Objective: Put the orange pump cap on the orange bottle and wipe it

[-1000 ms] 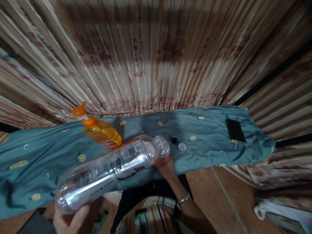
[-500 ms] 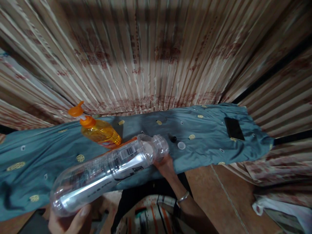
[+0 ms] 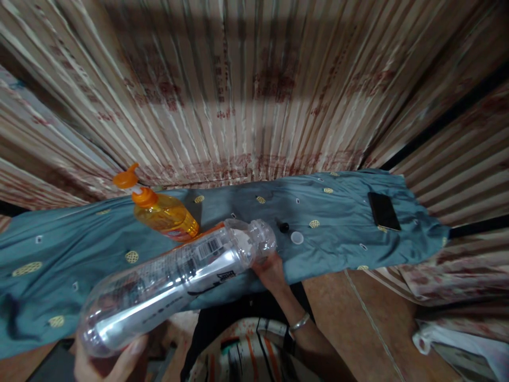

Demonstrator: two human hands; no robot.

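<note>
A large clear plastic bottle [image 3: 159, 286] with a silvery printed label and a barcode lies tilted in the air, base at lower left and neck at upper right. My left hand [image 3: 109, 361] grips its base, thumb on the near side. Beneath the neck, my right hand [image 3: 270, 270] holds the bottle, its fingers partly hidden behind the clear plastic. Just beyond the neck, a small black object [image 3: 283, 227] and a round translucent cap [image 3: 296, 237] rest on the blue-green cloth [image 3: 334, 244].
An orange pump bottle [image 3: 163, 215] of yellow-orange liquid stands behind the clear bottle, on the left. On the right of the cloth lies a black phone-like slab [image 3: 384, 210]. Striped curtains [image 3: 238, 106] hang close behind the cloth-covered surface, with dark poles at the right.
The base end of the clear bottle and my left hand have shifted slightly left. Both hands keep their hold, and the view has moved a little.
</note>
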